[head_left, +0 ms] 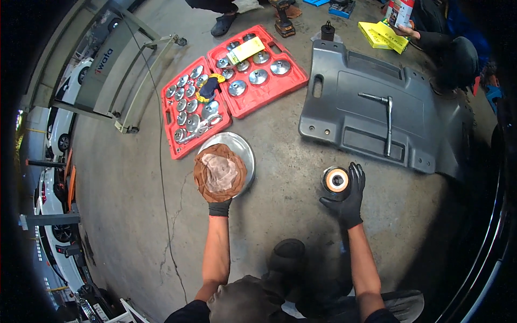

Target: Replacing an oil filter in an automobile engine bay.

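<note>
My left hand [219, 209] reaches under a crumpled brown cloth [222, 171], which has a pale pinkish middle; its fingers are hidden. The cloth overlaps a round metal pan [242, 151] on the concrete floor. My right hand [349, 199], in a black glove, curves around a dark cylindrical part with an orange ring [337, 180], its fingers along the right side and thumb at the lower left.
Beyond lie two red cases of metal cap sockets [292, 81] and a grey plastic panel [350, 91] bearing a long wrench [389, 129]. A co-worker [452, 59] crouches at upper right holding a can, near yellow boxes [371, 33]. A metal stand [91, 86] stands left.
</note>
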The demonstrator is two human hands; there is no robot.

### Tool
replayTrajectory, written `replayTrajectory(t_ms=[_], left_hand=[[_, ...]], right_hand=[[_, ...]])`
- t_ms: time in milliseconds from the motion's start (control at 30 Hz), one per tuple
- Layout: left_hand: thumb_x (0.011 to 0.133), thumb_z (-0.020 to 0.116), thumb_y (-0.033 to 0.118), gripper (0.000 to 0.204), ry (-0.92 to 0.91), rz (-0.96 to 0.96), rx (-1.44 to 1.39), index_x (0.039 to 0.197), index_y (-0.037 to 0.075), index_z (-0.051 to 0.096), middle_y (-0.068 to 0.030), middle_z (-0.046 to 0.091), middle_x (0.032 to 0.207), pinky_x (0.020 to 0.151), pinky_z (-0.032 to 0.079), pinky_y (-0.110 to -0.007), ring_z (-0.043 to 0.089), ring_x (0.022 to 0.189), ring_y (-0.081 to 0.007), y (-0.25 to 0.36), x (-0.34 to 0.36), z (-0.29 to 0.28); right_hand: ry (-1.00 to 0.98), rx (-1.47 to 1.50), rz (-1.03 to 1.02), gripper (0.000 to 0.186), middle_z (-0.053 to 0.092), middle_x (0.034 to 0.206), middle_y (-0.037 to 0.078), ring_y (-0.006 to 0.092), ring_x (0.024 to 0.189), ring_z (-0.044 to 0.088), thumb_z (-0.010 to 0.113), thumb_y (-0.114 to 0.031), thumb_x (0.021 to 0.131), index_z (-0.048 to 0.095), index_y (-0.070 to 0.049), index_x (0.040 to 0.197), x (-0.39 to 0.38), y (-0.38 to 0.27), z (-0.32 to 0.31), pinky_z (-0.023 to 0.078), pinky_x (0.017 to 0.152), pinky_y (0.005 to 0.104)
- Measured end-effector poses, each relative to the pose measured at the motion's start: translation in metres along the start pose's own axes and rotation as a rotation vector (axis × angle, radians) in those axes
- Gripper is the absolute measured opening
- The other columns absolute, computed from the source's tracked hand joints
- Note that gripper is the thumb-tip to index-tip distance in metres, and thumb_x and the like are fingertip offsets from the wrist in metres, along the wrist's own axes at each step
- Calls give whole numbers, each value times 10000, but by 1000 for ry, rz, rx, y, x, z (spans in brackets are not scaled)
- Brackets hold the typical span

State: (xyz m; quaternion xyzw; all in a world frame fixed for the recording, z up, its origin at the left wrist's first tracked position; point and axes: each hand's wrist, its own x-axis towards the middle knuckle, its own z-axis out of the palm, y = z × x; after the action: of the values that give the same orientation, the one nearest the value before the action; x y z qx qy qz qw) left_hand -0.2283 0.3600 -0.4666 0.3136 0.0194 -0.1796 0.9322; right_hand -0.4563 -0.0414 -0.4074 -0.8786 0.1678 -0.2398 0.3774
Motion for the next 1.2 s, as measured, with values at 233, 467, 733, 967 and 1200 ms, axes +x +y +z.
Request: replayTrajectory(t_ms=[233,467,733,967,1200], left_hand=[[1063,317,547,642,30,-110,187,1564,146,342,-90,424,1565,1209,344,-464,431,1415,-292,-66,-55,75],[1072,504,282,381,36,-119,957,1306,-13,556,-125,641,1181,924,494,-335,616,1072,-179,-58,-79,176],[984,643,256,622,-731,109,1407,1484,-23,401,-199,582,1349,1093,398,-391,548,1270,-329,-38,-61,137],[973,669,145,480,-474,405,1151,1384,-14,481,-128,587,1295,978,502,-343,623,1139,-219,-78,-75,172],[1066,521,416,474,58,-436,340,1231,-13,634,-73,654,1030,775,525,-321,625,862,-139,-87,-65,155]], right_hand=[[-425,-207,-93,941,451,1475,249,454,1437,340,862,-429,745,424,-39,1480,-6,-90,-39,287,1186,558],[-354,-74,-362,698,349,1547,318,491,1456,302,640,-151,894,374,62,1503,-50,-153,143,222,1220,527],[-639,392,-491,893,304,1587,294,439,1504,256,778,-232,762,380,13,1523,-6,-141,44,192,1252,497],[-512,1462,452,679,489,1517,156,279,1465,393,717,-312,927,476,4,1478,-47,-109,103,319,1196,386],[-401,930,-187,583,499,1452,243,280,1422,434,659,-176,977,438,16,1481,-58,-155,60,389,1124,400]])
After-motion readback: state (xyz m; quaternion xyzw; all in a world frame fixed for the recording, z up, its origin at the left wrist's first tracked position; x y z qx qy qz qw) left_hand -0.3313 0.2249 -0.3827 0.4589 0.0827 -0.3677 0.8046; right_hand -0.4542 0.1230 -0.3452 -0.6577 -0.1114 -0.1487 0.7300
